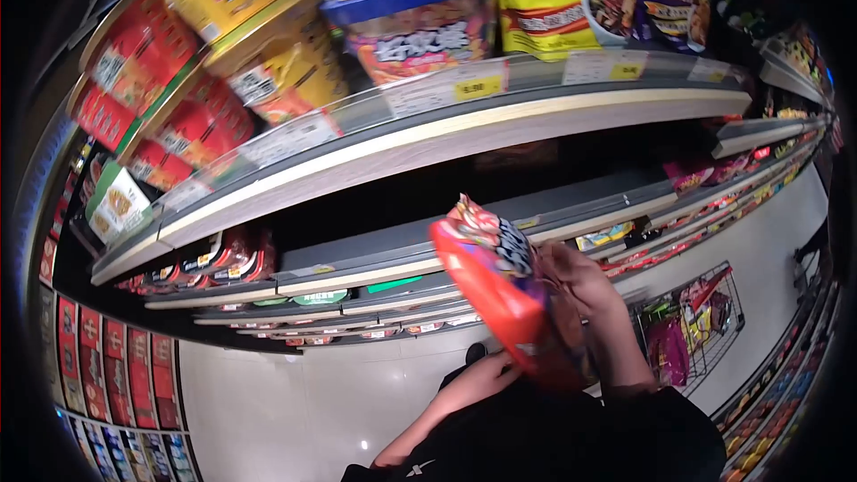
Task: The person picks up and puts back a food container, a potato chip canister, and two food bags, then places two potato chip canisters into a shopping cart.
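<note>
A red package [504,303] with a colourful printed front is held up at the centre, tilted, in front of the shelves. My right hand [576,281] is closed on its right side, near the upper part. My left hand [486,375] is low at the package's lower left edge; its fingertips are hidden behind the package, so its grip cannot be made out. Behind the package runs a shelf [393,245] with a dark space above it.
The upper shelf edge [428,138] bears noodle tubs [420,45], a yellow bag [544,9] and a purple bag [669,0]. A wire basket [714,339] with packages stands at the right. Red boxes [116,357] line the left side.
</note>
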`<state>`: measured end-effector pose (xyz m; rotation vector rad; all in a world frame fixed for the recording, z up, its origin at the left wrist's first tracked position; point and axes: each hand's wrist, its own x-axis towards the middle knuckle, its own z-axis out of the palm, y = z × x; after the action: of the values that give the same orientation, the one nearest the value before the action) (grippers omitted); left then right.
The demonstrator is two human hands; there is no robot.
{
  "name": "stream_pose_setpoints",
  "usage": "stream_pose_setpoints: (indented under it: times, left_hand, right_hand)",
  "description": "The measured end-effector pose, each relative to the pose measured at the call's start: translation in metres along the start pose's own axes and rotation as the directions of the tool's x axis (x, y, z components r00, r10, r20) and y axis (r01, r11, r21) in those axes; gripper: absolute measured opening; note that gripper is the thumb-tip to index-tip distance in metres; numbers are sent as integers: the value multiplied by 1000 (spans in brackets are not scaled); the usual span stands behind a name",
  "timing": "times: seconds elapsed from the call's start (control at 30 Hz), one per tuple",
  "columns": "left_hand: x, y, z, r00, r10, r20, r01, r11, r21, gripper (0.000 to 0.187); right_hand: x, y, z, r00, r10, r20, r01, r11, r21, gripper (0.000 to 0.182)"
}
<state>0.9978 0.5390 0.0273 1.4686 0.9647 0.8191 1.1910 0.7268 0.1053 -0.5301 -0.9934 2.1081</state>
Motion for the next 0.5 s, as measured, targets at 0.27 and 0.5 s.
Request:
stream_pose_setpoints:
  times: [0.27, 0.5]
  left_hand:
    - [28, 28, 9, 963, -191, 187, 129, 945, 302, 26]
    - [59, 25, 35, 881, -213, 423, 30, 917, 398, 25]
  right_hand:
    - [-97, 90, -55, 966, -260, 1, 76, 287, 955, 42]
    - [-131, 36, -76, 817, -576, 32, 192, 323, 927, 40]
